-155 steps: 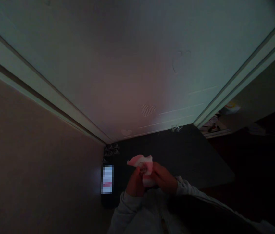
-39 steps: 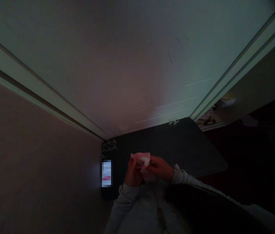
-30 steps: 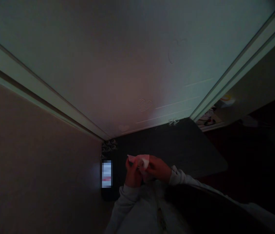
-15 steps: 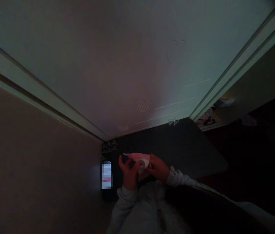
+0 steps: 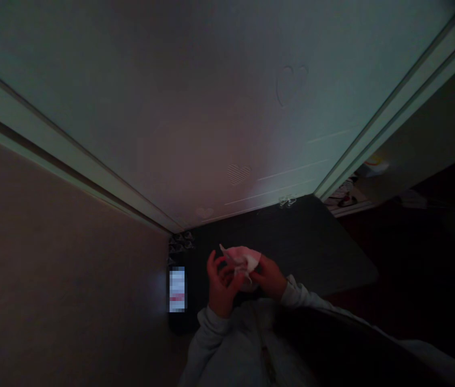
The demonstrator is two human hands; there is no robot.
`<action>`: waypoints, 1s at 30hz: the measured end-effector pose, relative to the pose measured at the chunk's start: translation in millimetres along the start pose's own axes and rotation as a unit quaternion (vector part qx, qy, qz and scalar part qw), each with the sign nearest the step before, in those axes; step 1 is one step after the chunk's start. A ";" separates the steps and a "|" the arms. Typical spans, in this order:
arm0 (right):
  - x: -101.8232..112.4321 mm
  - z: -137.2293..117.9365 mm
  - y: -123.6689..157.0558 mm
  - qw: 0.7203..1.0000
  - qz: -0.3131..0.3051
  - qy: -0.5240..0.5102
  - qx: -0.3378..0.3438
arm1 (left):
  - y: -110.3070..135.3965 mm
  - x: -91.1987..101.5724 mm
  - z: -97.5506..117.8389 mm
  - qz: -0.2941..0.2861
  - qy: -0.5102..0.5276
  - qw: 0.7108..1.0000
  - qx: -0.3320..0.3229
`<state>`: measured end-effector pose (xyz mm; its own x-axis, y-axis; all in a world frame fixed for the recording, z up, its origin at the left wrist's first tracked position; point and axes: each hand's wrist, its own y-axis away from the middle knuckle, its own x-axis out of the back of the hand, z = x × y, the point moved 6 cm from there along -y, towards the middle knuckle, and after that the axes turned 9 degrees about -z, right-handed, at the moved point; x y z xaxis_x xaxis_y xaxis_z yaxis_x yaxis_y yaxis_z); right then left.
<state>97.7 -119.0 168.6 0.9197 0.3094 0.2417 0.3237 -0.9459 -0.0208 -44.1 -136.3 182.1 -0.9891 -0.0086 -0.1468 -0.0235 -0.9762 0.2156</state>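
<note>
Low in the dim view, both hands are on a crumpled piece of soft white cloth or paper (image 5: pixel 244 257), tinted pink by the light; I cannot tell which it is. My right hand (image 5: pixel 271 275) grips its right side, with the far fingers hidden behind it. At the left side, my left hand (image 5: pixel 222 282) holds it with the thumb against the near face and the fingers curled and partly spread. One thin corner sticks up between the hands. Both arms wear light grey sleeves.
A lit phone screen (image 5: pixel 177 289), blurred out, stands at the left of a dark table or desk (image 5: pixel 308 242). Small dark-and-white items (image 5: pixel 181 242) lie behind it. Thin clear loops (image 5: pixel 287 201) rest by a pale panel (image 5: pixel 171 107) with heart shapes. Assorted items (image 5: pixel 346 193) sit at right.
Both hands have shifted slightly right with the white piece. It looks more bunched up and turned, with its corner now pointing upward. The left fingers have curled in nearer to it.
</note>
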 end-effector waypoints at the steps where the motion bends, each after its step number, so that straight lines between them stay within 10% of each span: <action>1: 1.6 1.7 0.7 1.000 0.006 -0.003 -0.012 | -0.1 1.5 1.4 0.004 -0.004 1.000 -0.002; 30: 6.7 11.9 -2.2 0.986 0.031 -0.143 -0.075 | 6.8 -4.0 3.0 -0.081 -0.117 0.990 -0.006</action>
<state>105.8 -113.8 158.7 0.9689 0.2444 -0.0396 0.2474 -0.9612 0.1217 -40.7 -142.2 187.1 -0.9791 0.1974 0.0492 -0.1843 -0.9632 0.1958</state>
